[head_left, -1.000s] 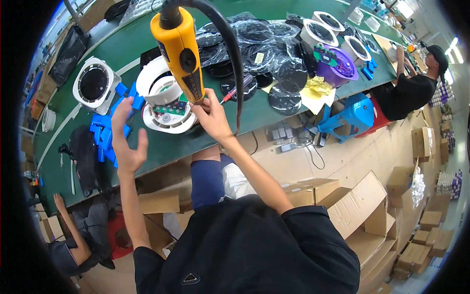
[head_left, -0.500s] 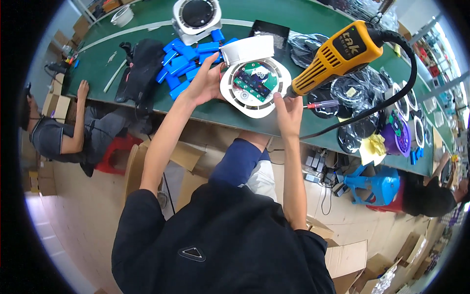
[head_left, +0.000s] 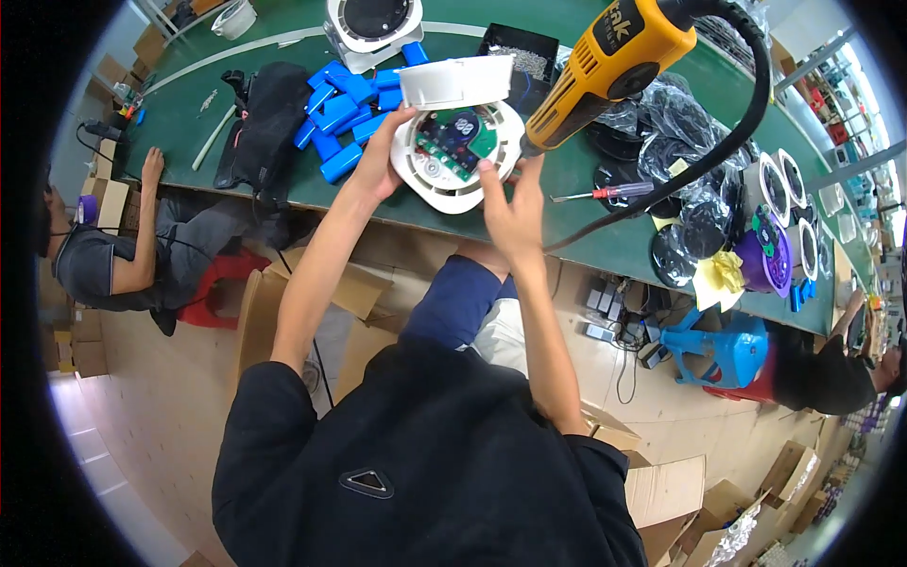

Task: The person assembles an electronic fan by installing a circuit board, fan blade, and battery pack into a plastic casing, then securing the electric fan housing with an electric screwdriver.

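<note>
The white housing (head_left: pixel 457 197) is smooth plastic, with a glossy green circuit board (head_left: pixel 454 144) inside. Right of the housing, the yellow tool (head_left: pixel 588 76) is hard plastic, the screwdriver (head_left: pixel 621 191) has a shiny metal shaft, and clear film (head_left: pixel 682 118) looks glossy and crinkled; left of it lie smooth blue blocks (head_left: pixel 338 114) and a matt black cloth bag (head_left: pixel 272 118).

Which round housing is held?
The white housing showing a green board, left hand gripping its rim; the purple one and black-faced white ones sit untouched.
</note>
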Available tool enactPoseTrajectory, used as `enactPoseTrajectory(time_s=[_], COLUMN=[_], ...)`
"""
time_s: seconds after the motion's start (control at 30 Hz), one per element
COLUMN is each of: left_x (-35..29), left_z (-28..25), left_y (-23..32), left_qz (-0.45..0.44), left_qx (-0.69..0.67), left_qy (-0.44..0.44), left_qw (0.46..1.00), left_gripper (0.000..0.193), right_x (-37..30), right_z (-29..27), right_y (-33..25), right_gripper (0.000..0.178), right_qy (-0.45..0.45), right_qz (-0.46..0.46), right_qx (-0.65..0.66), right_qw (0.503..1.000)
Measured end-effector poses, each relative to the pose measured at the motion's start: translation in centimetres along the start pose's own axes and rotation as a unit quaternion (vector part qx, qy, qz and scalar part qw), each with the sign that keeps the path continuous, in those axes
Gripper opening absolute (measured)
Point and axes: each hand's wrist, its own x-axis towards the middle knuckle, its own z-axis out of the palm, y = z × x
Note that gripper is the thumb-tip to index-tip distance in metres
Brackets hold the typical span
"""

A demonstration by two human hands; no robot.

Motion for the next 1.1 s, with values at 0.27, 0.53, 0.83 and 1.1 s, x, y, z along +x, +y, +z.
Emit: enactPoseTrajectory(time_s=[0.27,0.53,0.83,1.1], left_x=[-9.2,-24.3,-26.2,-20.0], left_z=[-6.0,-19.3,-5.2,3.5], left_y=[0.2,1.5,-4.4,-7.1], left_qz=[0.069,0.054,-0.052,-0.015], left_qx=[0.069,0.123,0.337,0.523], left_qy=[0.055,0.016,-0.049,-0.242], left_qw=[0.994,0.991,0.939,0.817], left_gripper=[0.059,0.059,0.054,0.066], right_x=[-5.4,-13.6,-16.0,-22.1], right_z=[3.5,9.1,2.8,-9.5], right_y=[-0.5,0.9,0.9,1.9], right_gripper=[0.086,0.105,0.065,0.062], right_qy=[-0.072,-0.124,-0.251,-0.001], right_qz=[0.015,0.105,0.082,0.293], right_qx=[0.216,0.330,0.309,0.267], right_qw=[0.974,0.930,0.914,0.918])
